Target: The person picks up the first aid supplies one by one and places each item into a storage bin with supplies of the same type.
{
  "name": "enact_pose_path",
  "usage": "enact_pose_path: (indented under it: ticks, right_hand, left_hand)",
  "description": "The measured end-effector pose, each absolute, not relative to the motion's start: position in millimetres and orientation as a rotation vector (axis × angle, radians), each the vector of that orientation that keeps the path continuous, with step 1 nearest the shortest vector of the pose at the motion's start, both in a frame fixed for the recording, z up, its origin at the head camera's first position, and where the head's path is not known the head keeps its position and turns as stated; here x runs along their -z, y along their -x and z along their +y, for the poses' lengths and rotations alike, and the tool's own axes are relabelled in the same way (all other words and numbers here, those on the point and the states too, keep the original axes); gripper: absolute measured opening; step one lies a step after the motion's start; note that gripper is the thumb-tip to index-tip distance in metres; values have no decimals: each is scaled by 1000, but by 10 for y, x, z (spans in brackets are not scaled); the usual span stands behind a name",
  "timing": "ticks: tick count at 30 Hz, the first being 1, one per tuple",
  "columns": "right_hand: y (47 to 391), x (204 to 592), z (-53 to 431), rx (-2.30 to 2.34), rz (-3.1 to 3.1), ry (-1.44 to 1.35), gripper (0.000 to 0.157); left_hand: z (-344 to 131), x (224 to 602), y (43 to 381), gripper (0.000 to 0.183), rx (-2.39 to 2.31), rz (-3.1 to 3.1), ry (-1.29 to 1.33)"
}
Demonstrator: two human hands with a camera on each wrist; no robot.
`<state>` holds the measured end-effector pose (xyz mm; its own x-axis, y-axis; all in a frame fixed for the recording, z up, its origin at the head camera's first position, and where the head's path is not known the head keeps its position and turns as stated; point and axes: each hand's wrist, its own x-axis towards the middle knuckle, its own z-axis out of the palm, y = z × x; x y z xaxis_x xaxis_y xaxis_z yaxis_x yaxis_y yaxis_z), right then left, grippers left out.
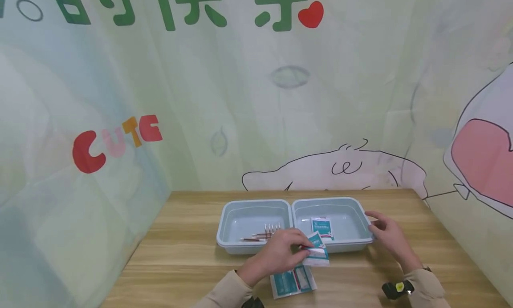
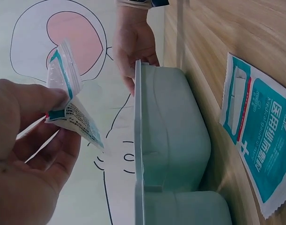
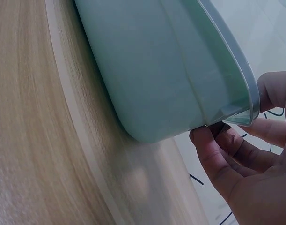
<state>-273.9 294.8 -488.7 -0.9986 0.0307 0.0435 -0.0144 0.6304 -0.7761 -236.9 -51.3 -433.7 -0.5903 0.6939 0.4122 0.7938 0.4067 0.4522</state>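
My left hand [image 1: 276,253] pinches a white-and-teal medical gauze packet [image 1: 319,253] between thumb and fingers, over the front rim of the right tray [image 1: 348,223]. In the left wrist view the held packet [image 2: 63,75] looks bent. A similar gauze packet [image 1: 322,228] lies inside that tray. On the table before the trays, partly under the left hand's packet, lies another gauze packet [image 1: 286,285], its printed face up. My right hand [image 1: 392,241] grips the right end of the right tray, its fingers at the rim and outer wall [image 3: 152,70].
The left tray [image 1: 236,223] stands against the right one and holds several thin brown-and-white sticks [image 1: 266,233], partly hidden by the left hand. Both trays stand on a wooden table [image 1: 180,254]. A printed curtain [image 1: 224,99] hangs behind and at the sides.
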Motion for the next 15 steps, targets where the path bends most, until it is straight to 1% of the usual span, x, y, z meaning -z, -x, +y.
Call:
enact_pose_path:
  ticks: [15]
  right_hand:
    - [2740,4901,2929,-1349,-2795,52,48]
  left_hand:
    - [-489,4420,2515,13,931,-2493,1287]
